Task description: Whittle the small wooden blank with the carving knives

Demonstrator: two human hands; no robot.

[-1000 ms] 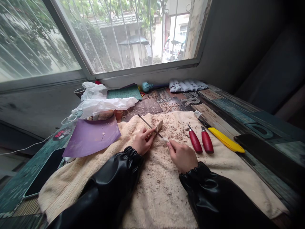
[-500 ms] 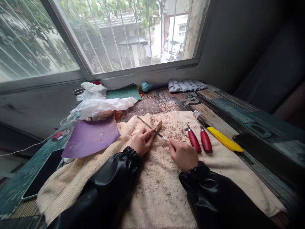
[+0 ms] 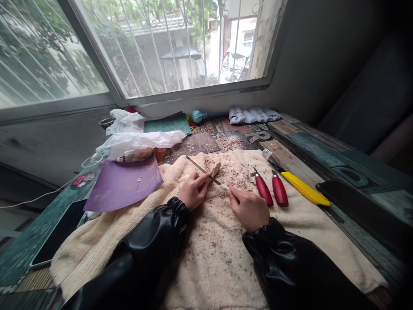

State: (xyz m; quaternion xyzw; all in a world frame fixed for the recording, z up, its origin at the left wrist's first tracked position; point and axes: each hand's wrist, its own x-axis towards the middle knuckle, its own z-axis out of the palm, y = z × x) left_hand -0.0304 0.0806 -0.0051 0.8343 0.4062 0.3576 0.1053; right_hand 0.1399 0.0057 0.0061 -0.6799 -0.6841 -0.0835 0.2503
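Note:
My left hand (image 3: pixel 193 190) is closed around a small piece of wood (image 3: pixel 215 170), whose pale end sticks out past the fingers. In my right hand (image 3: pixel 248 208) is the light handle of a thin file (image 3: pixel 197 165). The file's dark shaft lies slantwise across the wood and points up to the left. Both hands rest over a cream towel (image 3: pixel 219 267) strewn with wood shavings. Just right of my right hand lie two red-handled carving knives (image 3: pixel 263 189) (image 3: pixel 279 190), side by side.
A yellow-handled utility knife (image 3: pixel 305 188) lies at the towel's right edge. Purple sandpaper (image 3: pixel 124 185) and a tablet (image 3: pixel 58 234) are on the left. Behind are white plastic bags (image 3: pixel 145 142), a green mat (image 3: pixel 169 125) and a grey padded bundle (image 3: pixel 253 115) below the window.
Almost nothing differs. The whole view has shifted very slightly, and both hands keep the same hold on the wood and the file.

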